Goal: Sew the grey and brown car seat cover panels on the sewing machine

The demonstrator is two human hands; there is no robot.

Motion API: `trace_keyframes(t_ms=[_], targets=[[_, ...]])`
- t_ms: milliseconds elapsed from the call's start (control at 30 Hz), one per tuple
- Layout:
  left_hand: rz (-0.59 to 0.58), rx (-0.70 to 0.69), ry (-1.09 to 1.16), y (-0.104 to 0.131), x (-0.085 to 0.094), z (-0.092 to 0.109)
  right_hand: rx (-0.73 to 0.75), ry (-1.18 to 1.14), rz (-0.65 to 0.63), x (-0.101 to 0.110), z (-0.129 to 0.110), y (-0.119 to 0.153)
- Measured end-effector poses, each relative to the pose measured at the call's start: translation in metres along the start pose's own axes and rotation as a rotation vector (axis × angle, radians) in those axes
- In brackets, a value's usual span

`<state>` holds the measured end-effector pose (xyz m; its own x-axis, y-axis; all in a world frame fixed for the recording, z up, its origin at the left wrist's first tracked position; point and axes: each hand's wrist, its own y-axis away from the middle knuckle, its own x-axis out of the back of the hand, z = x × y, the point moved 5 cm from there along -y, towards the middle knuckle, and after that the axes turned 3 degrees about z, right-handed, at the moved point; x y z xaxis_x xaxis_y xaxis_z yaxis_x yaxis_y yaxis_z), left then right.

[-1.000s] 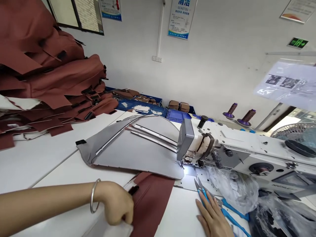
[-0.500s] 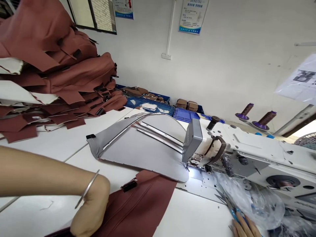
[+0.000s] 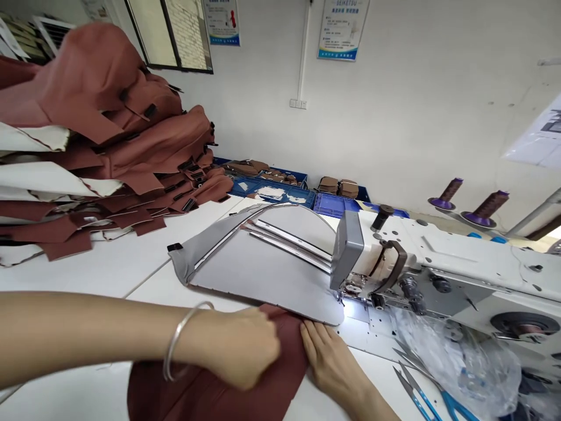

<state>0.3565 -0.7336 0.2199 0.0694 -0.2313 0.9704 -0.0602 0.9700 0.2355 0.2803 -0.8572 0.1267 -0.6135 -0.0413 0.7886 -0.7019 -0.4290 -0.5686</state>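
A worker's left hand [image 3: 239, 345], a silver bangle [image 3: 179, 339] on its wrist, lies curled on a reddish-brown leather panel [image 3: 228, 392] spread on the white sewing table [image 3: 109, 275]; the fingers are bent over the material, though whether they pinch it cannot be told from this angle. The right hand [image 3: 333, 356] rests flat and open on the panel's right edge, fingertips pointing at the rim of a grey curved template [image 3: 263, 269] that overlaps the leather's far end. The template runs under the head of an industrial sewing machine [image 3: 438, 275], whose lamp lights the needle area. Blue-handled thread snips [image 3: 432, 392] lie on the table just right of the right hand, beside crumpled clear plastic [image 3: 456, 362]. A tall stack of cut reddish-brown leather pieces [image 3: 109, 152] fills the table's left side. Two thread cones [image 3: 468, 204] stand behind the machine, and blue crates [image 3: 280, 190] of parts sit along the white wall.
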Motion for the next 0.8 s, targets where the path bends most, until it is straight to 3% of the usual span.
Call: trace_keyframes(t_ms=[67,133,167,267,400,567,700,800], targets=[[0.282,-0.044,-0.137,-0.035,0.021,0.019,-0.053,-0.01,0.033,-0.02,-0.008,-0.006],[0.45,-0.059,-0.244,-0.07,0.021,0.025,-0.094,0.004,0.064,-0.034,-0.016,-0.004],[0.47,-0.063,-0.264,-0.087,0.015,0.024,-0.116,0.013,0.083,-0.038,-0.019,-0.001],[0.394,-0.108,-0.214,-0.125,-0.012,0.019,-0.162,0.03,0.118,-0.035,-0.019,0.008],[0.233,-0.087,-0.14,-0.131,-0.028,0.013,-0.148,0.013,0.12,-0.019,-0.014,0.011],[0.425,0.01,-0.199,-0.129,-0.02,0.009,-0.165,-0.014,0.097,-0.015,-0.013,0.002],[0.354,0.078,0.048,-0.155,-0.036,-0.008,-0.187,-0.043,0.071,-0.01,-0.007,0.003],[0.31,0.109,0.248,-0.166,-0.045,-0.023,-0.174,-0.107,0.04,0.005,0.004,0.021]])
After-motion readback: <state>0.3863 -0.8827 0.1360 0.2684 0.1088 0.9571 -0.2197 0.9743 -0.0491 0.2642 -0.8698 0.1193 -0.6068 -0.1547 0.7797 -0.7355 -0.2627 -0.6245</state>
